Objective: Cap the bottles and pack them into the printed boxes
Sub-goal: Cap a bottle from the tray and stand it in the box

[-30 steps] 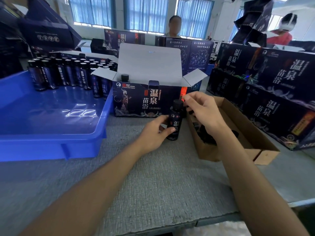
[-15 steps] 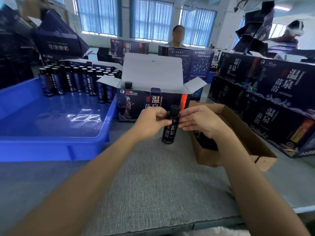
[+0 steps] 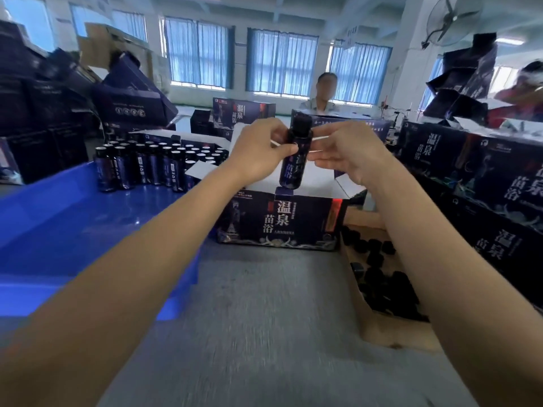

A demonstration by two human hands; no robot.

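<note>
A small dark bottle [image 3: 293, 163] was up in the air, held between two bare hands, just above the open printed box [image 3: 279, 223]. It stood almost straight up, with its bottom end near the front edge of the box. A black cap [image 3: 302, 124] sat on top of the bottle. The left grip [image 3: 264, 151] was closed on the bottle, with the thumb and fingers pinching it high up, just under the cap. The right grip [image 3: 348, 155] held the same bottle from the other side. Its top finger touched the side of the cap and its thumb lay lower down, against the bottle, while its other fingers were only a little bent. The printed box stood on the gray counter [image 3: 264, 333] with its white flaps open. To the left was a big blue tray [image 3: 88, 230], and many more dark bottles [image 3: 147, 165] stood in rows at its far end. To the right, just beside the printed box, lay a brown cardboard box [image 3: 382, 330] with lots of loose black caps [image 3: 379, 277] inside. Further right, stacks of closed printed boxes [image 3: 484, 201] made a dark wall along the counter. More dark boxes [image 3: 44, 127] were piled up at the far left. Across the room a person [image 3: 323, 95] sat behind more boxes, in front of windows with blue curtains [image 3: 282, 66]. A fan [image 3: 452, 19] hung on the wall at the top right. The picture was a bit blurry near the edges.
</note>
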